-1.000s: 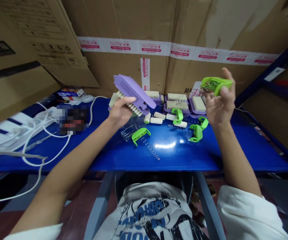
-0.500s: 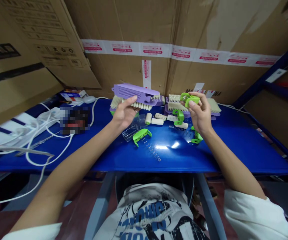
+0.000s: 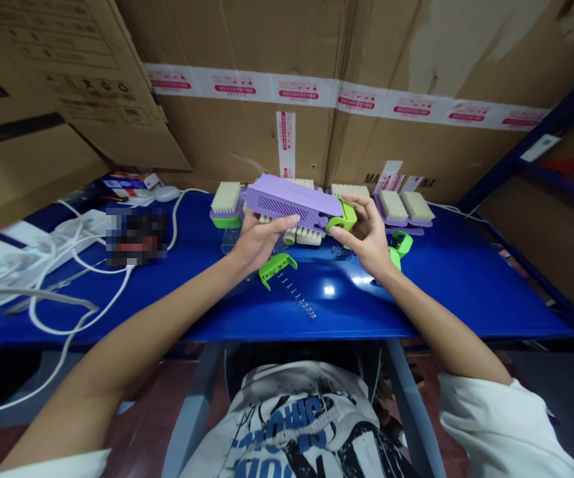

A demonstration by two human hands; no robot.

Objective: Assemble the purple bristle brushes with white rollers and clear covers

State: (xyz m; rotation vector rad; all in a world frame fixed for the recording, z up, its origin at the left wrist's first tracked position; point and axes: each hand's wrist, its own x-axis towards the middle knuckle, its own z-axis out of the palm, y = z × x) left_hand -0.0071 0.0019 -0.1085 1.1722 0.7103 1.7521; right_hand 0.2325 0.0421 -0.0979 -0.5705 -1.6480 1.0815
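Observation:
My left hand (image 3: 261, 242) is closed around a purple plastic brush body (image 3: 287, 199), which has a slotted side and is held above the blue table. My right hand (image 3: 366, 232) grips a green end cap (image 3: 344, 216) between thumb and fingers, and the cap sits against the right end of the purple body. Below them on the table lie a loose green bracket (image 3: 277, 267) and a thin metal spring (image 3: 296, 297). Another green part (image 3: 401, 247) is partly hidden behind my right wrist.
Purple brushes with cream bristles, such as one brush (image 3: 227, 198) at left and another (image 3: 391, 207) at right, stand along the cardboard wall (image 3: 316, 139). White cables (image 3: 117, 292) and a power strip (image 3: 68, 245) lie on the left of the blue table (image 3: 466, 285).
My hands have come together. The right hand has brought the green cap leftward and down to the end of the purple body, which has shifted right.

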